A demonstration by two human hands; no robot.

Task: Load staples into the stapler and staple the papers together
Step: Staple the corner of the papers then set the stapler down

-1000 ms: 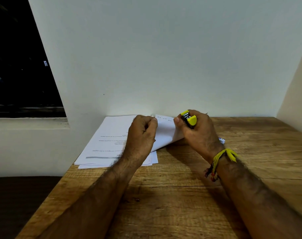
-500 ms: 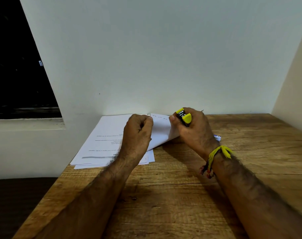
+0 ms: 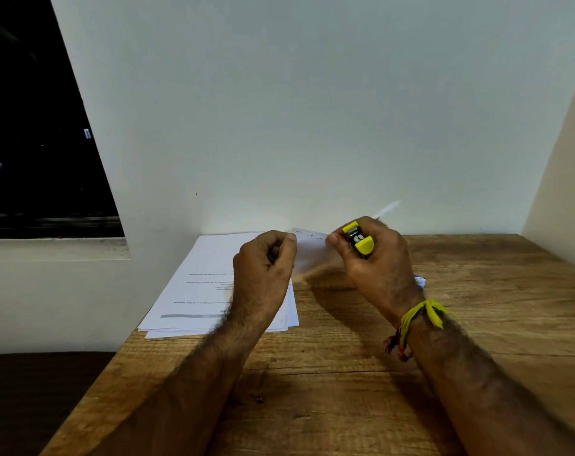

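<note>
A stack of white printed papers [image 3: 207, 284] lies at the far left of the wooden table [image 3: 328, 390], against the wall. My left hand [image 3: 263, 271] is closed in a fist on the lifted right edge of a sheet [image 3: 312, 250]. My right hand [image 3: 374, 261] grips a small yellow and black stapler [image 3: 358, 240], held upright at that sheet's other side, thumb touching the paper. A narrow white strip [image 3: 386, 209] sticks up behind my right hand. A yellow thread band [image 3: 420, 315] circles my right wrist.
A small white and blue object [image 3: 420, 280] peeks out on the table behind my right wrist. A white wall rises just behind the papers, and a side wall [image 3: 562, 179] closes the right. A dark window [image 3: 33, 126] sits at the left. The table's left edge runs diagonally.
Both hands keep their grips and have hardly moved relative to the papers. The view has shifted slightly. The white strip behind my right hand now shows more clearly.
</note>
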